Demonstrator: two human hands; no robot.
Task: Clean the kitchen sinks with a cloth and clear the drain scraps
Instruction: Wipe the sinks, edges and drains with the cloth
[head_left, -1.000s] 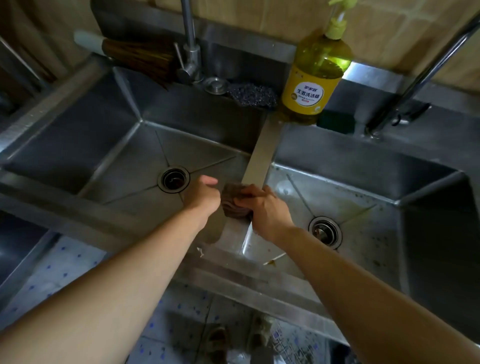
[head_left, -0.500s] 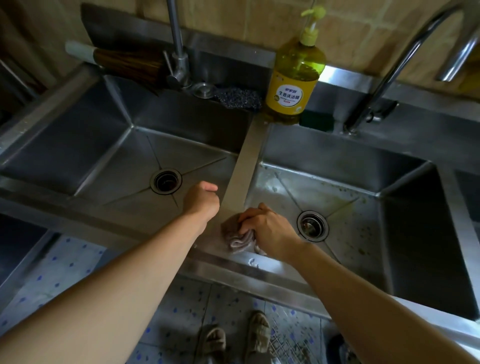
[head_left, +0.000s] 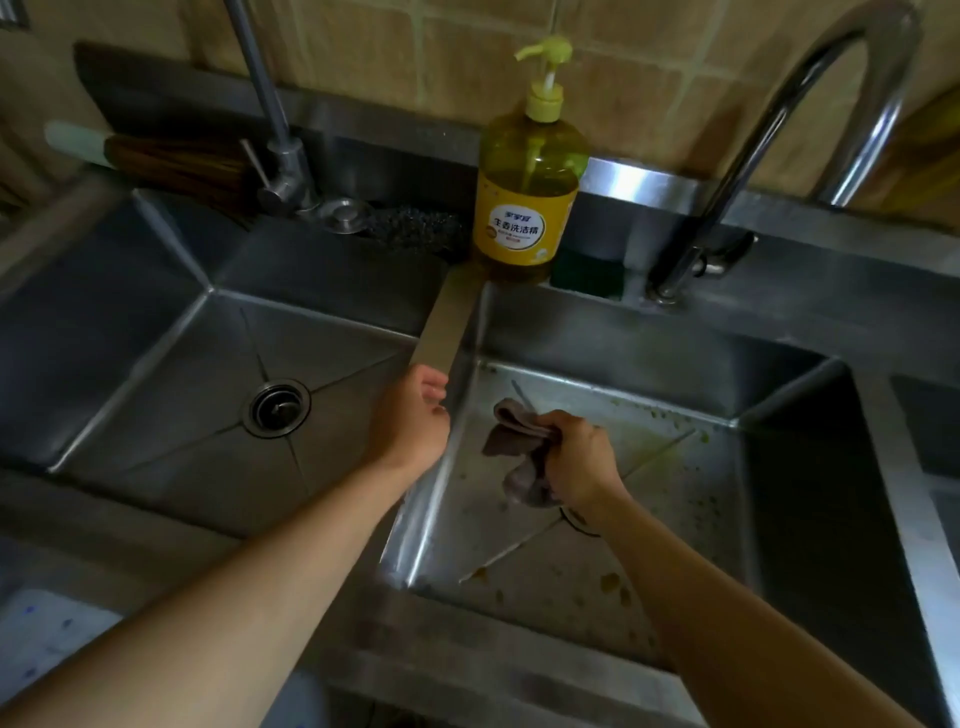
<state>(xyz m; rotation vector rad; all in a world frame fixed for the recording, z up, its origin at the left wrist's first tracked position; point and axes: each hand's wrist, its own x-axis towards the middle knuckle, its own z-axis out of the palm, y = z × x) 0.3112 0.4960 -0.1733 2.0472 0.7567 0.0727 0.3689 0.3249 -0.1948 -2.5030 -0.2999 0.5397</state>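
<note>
A steel double sink fills the view. My right hand (head_left: 582, 460) grips a crumpled brown-grey cloth (head_left: 517, 457) and holds it above the right basin (head_left: 675, 467), whose floor carries greenish-yellow stains and scraps. My right wrist hides most of that basin's drain (head_left: 576, 519). My left hand (head_left: 413, 421) hovers loosely curled beside the divider (head_left: 441, 332) between the basins and holds nothing. The left basin (head_left: 156, 389) looks plain, with its drain (head_left: 278, 408) in full sight.
A yellow dish-soap pump bottle (head_left: 527, 197) stands on the back ledge at the divider. Beside it lie a dark scouring pad (head_left: 415, 228), a green sponge (head_left: 584, 270) and a brush (head_left: 171, 161). One tap (head_left: 275, 130) rises behind the left basin, a curved one (head_left: 810, 119) behind the right.
My right hand has lifted the cloth off the divider's near end and carried it right, over the right basin. My left hand stayed beside the divider. The view has shifted right and closer.
</note>
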